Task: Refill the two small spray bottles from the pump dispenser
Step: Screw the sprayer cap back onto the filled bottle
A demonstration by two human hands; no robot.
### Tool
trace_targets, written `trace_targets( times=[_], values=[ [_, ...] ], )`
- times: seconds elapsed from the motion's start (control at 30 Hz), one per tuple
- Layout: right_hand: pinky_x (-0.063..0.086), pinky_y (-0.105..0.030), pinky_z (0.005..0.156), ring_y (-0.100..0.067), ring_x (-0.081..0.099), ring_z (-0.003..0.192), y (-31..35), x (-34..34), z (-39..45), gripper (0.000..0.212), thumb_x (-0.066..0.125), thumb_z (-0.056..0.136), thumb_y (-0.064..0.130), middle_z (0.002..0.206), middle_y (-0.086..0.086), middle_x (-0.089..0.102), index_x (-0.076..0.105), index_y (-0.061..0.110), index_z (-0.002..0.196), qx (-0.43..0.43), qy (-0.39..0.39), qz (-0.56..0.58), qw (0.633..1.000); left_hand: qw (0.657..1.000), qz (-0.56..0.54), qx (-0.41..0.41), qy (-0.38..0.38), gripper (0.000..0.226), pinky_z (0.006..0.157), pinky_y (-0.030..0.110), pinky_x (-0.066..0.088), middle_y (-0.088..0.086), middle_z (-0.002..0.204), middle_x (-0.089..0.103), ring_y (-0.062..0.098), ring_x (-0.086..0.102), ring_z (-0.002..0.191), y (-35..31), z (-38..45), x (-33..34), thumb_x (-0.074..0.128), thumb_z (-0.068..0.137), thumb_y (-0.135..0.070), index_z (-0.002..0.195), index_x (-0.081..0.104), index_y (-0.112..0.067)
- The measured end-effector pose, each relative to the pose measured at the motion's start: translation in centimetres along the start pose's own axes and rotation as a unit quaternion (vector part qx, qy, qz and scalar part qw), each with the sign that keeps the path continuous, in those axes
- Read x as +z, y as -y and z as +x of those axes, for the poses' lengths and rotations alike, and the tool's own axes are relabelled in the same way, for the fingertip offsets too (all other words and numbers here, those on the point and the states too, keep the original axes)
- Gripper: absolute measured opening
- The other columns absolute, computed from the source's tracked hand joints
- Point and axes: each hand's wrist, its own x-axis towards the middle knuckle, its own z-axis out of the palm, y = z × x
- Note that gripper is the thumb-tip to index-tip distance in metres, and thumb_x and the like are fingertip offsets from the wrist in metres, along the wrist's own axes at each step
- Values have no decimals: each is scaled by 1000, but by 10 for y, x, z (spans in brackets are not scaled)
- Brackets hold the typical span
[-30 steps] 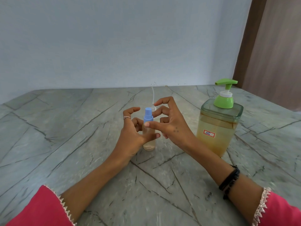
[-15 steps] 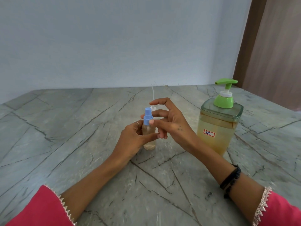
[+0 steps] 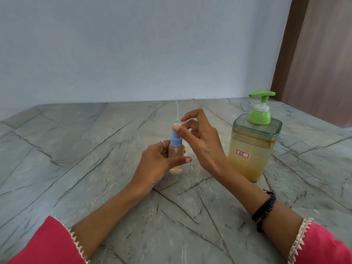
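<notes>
Grey-green marble tabletop [image 3: 80, 168] with dark veining, filling the lower field. Pale blue-grey wall [image 3: 133, 46] behind it, from 9 to 1 o'clock. Brown wooden panel [image 3: 322, 54] at 2 o'clock, its darker frame strip [image 3: 287, 44] adjoining the wall.

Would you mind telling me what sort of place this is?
Probably a room in a home: a marble-patterned stone counter against a plain pale wall, a brown curtain at the right, and a soap-style pump dispenser.

The spray bottle [image 3: 176, 159] stands on the table [image 3: 76, 159], left of the pump dispenser [image 3: 254, 147].
</notes>
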Motion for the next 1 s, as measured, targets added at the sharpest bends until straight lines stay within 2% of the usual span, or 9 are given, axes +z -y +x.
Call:
trace_targets(
  times=[0.07, 0.13, 0.23, 0.4, 0.5, 0.6, 0.67, 0.8, 1.0],
  values=[
    [36, -17, 52, -8, 48, 48, 1, -2, -1, 26, 49, 91, 52, 83, 20, 59, 46, 29, 101, -30, -39, -88, 995, 1000, -6, -8, -1, 31, 69, 6, 49, -12, 87, 71, 0, 67, 82, 0, 0, 1, 80, 64, -24, 90, 63, -30],
    [31, -17, 53, -1, 49, 52, 0, -5, -1, 17, 45, 98, 41, 91, 19, 56, 47, 26, 106, -35, -59, -166, 984, 1000, -12, -14, -6, 34, 73, 8, 49, -10, 90, 71, 0, 66, 85, 1, 1, 0, 79, 62, -26, 93, 64, -27],
    [30, -13, 53, 2, 48, 56, -4, -9, 0, 16, 43, 100, 32, 99, 16, 55, 49, 24, 113, 13, -52, -227, 972, 1000, -5, -12, -7, 39, 69, 2, 47, -13, 88, 69, -3, 65, 84, 1, 1, -1, 78, 58, -32, 94, 64, -27],
    [38, -25, 68, -13, 54, 85, -4, -9, 0, 30, 41, 101, 26, 126, 0, 49, 44, 20, 130, 66, 27, -351, 934, 1000, -14, -6, -6, 39, 66, 1, 45, -12, 87, 71, -4, 67, 80, 0, 1, -1, 75, 51, -39, 87, 64, -30],
    [42, -29, 79, -22, 47, 112, -2, -5, 0, 38, 43, 99, 21, 135, -9, 37, 39, 13, 136, 100, 69, -462, 879, 1000, -21, -3, -5, 38, 66, 2, 45, -12, 87, 71, -3, 67, 81, 1, 2, -1, 74, 49, -40, 84, 63, -32],
    [42, -32, 88, -27, 41, 122, -2, 0, -3, 42, 45, 98, 26, 141, -14, 30, 36, 9, 136, 164, 123, -516, 832, 1000, -26, 2, -3, 39, 67, 3, 46, -12, 88, 71, -2, 67, 82, 2, 2, -1, 74, 48, -40, 85, 63, -32],
    [42, -32, 89, -28, 41, 123, -3, 0, -4, 43, 48, 97, 27, 141, -14, 29, 37, 8, 134, 179, 150, -527, 817, 1000, -25, 4, -2, 39, 69, 4, 47, -12, 88, 71, -1, 67, 82, 3, 3, -1, 74, 48, -41, 85, 64, -32],
    [41, -31, 80, -28, 47, 118, -2, -1, -3, 44, 52, 96, 20, 140, -15, 30, 36, 8, 135, 158, 160, -532, 816, 999, -33, 8, -1, 39, 67, 3, 46, -13, 87, 71, -3, 67, 80, 3, 3, -1, 75, 50, -36, 87, 63, -30],
    [35, -27, 68, -23, 57, 92, 1, 3, -4, 41, 54, 92, 6, 133, -10, 36, 41, 11, 130, 91, 186, -504, 839, 1000, -25, 10, -5, 37, 67, 3, 46, -14, 85, 70, -3, 67, 81, 3, 3, -2, 75, 53, -36, 86, 62, -33]
  ],
)
